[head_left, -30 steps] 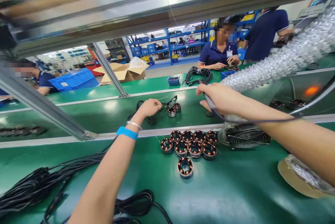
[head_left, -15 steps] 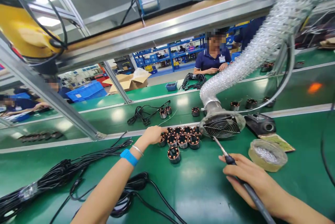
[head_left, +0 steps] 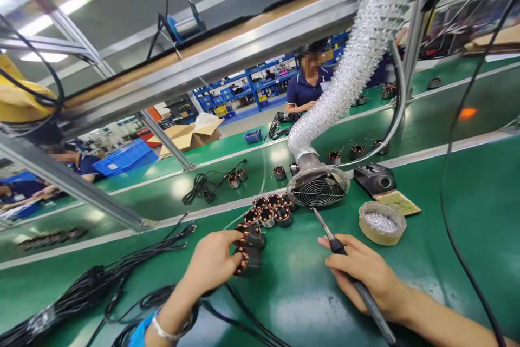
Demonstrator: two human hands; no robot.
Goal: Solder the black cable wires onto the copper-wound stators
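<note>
My left hand is closed on a motor stator, a dark ring with copper windings. Pressed close under it is a second stator, by my thumb; both are tipped with their open ends toward my palm. Whether my fingers grip both, I cannot tell. Just behind, several more stators stand upright in a tight cluster. A soldering iron is in my right hand, held like a pen, its tip pointing up and away, near the lower edge of the round fume extractor hood.
Right of the hood are a black soldering-iron stand with a yellowish sponge and a round tub of shiny shavings. Black cable bundles lie at left. A silver duct hangs above. A co-worker sits across.
My left hand has come nearer from the cluster's left side, bringing a stator beside the front one, and both are now tipped. The view has shifted right; the soldering iron stays in my right hand.
</note>
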